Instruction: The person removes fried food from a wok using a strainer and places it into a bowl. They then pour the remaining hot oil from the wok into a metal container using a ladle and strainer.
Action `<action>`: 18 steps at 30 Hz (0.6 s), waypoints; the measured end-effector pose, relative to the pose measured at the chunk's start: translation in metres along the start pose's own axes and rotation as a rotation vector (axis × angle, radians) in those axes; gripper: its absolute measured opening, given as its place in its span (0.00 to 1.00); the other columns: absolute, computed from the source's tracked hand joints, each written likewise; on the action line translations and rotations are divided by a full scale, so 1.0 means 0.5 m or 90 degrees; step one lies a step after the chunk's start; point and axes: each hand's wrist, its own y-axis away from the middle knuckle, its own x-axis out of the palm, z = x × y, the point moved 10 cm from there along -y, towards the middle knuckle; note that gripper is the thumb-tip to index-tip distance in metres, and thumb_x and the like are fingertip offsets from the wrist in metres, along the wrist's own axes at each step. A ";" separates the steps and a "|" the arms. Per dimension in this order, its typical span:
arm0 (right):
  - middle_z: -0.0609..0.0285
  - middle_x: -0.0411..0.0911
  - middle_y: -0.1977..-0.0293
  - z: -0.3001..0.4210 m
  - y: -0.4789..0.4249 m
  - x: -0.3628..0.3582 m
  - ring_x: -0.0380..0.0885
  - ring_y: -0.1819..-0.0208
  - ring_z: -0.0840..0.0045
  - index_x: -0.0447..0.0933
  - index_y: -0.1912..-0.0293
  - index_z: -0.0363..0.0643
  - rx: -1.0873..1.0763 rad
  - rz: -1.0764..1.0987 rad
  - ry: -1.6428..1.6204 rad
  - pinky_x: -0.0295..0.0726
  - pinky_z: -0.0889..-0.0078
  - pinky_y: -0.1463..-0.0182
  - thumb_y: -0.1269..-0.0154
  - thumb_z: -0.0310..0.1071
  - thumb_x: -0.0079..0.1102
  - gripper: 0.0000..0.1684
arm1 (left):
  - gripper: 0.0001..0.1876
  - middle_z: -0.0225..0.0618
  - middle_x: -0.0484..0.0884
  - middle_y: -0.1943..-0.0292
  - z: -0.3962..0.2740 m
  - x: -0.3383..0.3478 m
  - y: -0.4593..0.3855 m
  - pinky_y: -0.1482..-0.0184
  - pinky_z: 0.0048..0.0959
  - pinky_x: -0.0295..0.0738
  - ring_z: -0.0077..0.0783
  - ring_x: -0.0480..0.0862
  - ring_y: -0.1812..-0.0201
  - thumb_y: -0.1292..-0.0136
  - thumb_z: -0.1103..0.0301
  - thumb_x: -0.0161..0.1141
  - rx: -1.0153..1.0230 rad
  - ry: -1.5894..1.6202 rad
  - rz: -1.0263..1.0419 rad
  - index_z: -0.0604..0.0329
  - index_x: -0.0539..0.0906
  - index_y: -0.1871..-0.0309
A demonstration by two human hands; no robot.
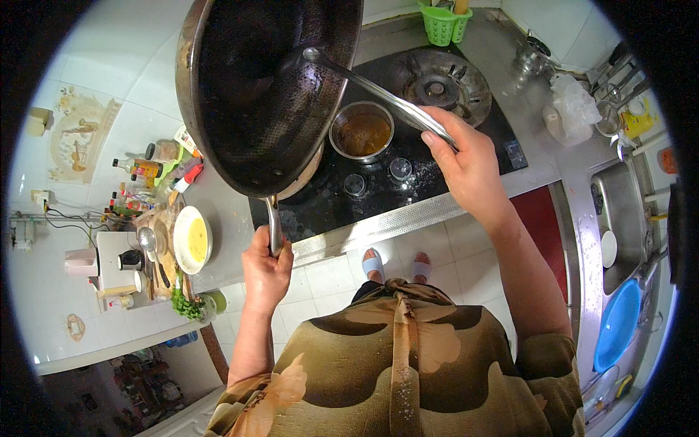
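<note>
My left hand (pixel 267 267) grips the metal handle of a dark wok (pixel 246 98), which is lifted and steeply tilted above the left side of the gas hob (pixel 333 199). In my right hand (pixel 467 158) is the shaft of a metal ladle or spatula (pixel 393 98), its head resting against or close to the wok's inner wall. The wok's inside looks dark and wet, with no food that I can make out. Below its right edge stands a steel pot (pixel 361 131) holding a brown, oily-looking liquid. A pale round rim shows partly behind the wok.
A white bowl of yellow liquid (pixel 196 240) sits on the left counter near bottles (pixel 139 166) and leafy greens (pixel 185 303). The right burner (pixel 437 87) is bare. A green basket (pixel 439 24) stands behind it. At right are a sink (pixel 628 202) and a blue basin (pixel 617 328).
</note>
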 end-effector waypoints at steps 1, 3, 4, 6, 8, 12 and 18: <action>0.49 0.81 0.59 -0.001 0.002 -0.003 0.81 0.58 0.60 0.75 0.49 0.40 0.010 0.000 -0.004 0.78 0.67 0.55 0.35 0.32 0.58 0.16 | 0.06 0.30 0.68 0.81 -0.004 -0.001 -0.001 0.72 0.23 0.67 0.21 0.66 0.76 0.41 0.77 0.58 0.003 -0.010 -0.002 0.60 0.72 0.69; 0.50 0.81 0.59 -0.001 0.008 -0.011 0.82 0.59 0.61 0.75 0.48 0.40 0.013 -0.011 -0.011 0.78 0.68 0.55 0.35 0.31 0.58 0.16 | 0.05 0.31 0.68 0.81 -0.013 -0.003 -0.001 0.72 0.23 0.68 0.21 0.66 0.77 0.40 0.76 0.58 0.010 -0.031 -0.005 0.60 0.72 0.69; 0.50 0.81 0.59 -0.002 0.010 -0.015 0.82 0.59 0.61 0.75 0.48 0.40 0.014 -0.016 -0.015 0.78 0.68 0.55 0.35 0.31 0.58 0.16 | 0.05 0.31 0.68 0.82 -0.022 -0.005 -0.002 0.72 0.23 0.68 0.21 0.66 0.77 0.40 0.76 0.58 0.022 -0.044 -0.005 0.60 0.72 0.68; 0.50 0.81 0.59 -0.004 0.013 -0.020 0.82 0.59 0.62 0.75 0.48 0.40 0.014 -0.026 -0.020 0.78 0.69 0.55 0.35 0.31 0.58 0.16 | 0.05 0.32 0.68 0.82 -0.041 -0.008 -0.003 0.72 0.23 0.68 0.22 0.66 0.78 0.40 0.75 0.58 0.046 -0.071 -0.006 0.60 0.72 0.68; 0.50 0.81 0.59 -0.007 0.015 -0.023 0.82 0.59 0.63 0.75 0.48 0.40 0.017 -0.031 -0.015 0.78 0.70 0.55 0.35 0.31 0.58 0.16 | 0.05 0.32 0.67 0.82 -0.049 -0.008 -0.003 0.73 0.24 0.68 0.22 0.66 0.78 0.40 0.75 0.58 0.065 -0.081 -0.014 0.60 0.72 0.68; 0.50 0.81 0.59 -0.001 0.015 -0.034 0.82 0.60 0.64 0.75 0.47 0.39 0.013 -0.043 -0.010 0.78 0.71 0.56 0.35 0.31 0.58 0.17 | 0.05 0.34 0.67 0.83 -0.073 -0.013 -0.005 0.74 0.25 0.68 0.23 0.66 0.80 0.40 0.74 0.58 0.078 -0.113 -0.023 0.60 0.72 0.68; 0.50 0.81 0.59 0.007 0.017 -0.043 0.83 0.60 0.63 0.75 0.47 0.39 0.003 -0.053 -0.007 0.79 0.70 0.56 0.35 0.30 0.58 0.16 | 0.05 0.35 0.67 0.83 -0.088 -0.007 -0.006 0.74 0.25 0.68 0.23 0.67 0.80 0.40 0.74 0.59 0.076 -0.129 -0.022 0.60 0.72 0.68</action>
